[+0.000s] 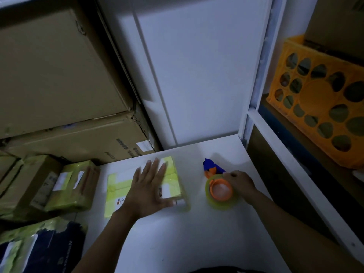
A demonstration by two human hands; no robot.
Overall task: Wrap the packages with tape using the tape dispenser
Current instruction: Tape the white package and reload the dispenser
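Observation:
A flat package striped with yellow-green tape lies on the white table. My left hand rests flat on top of it, fingers straight and spread. To its right sits the tape dispenser, a clear-yellow tape roll on an orange hub with a blue handle end pointing away from me. My right hand grips the dispenser from its right side, fingers curled over the roll's edge.
Taped cardboard packages are stacked at the left, with a dark box nearer me. Big cartons tower behind them. A white wall panel closes the back. An orange crate sits on the shelf at right.

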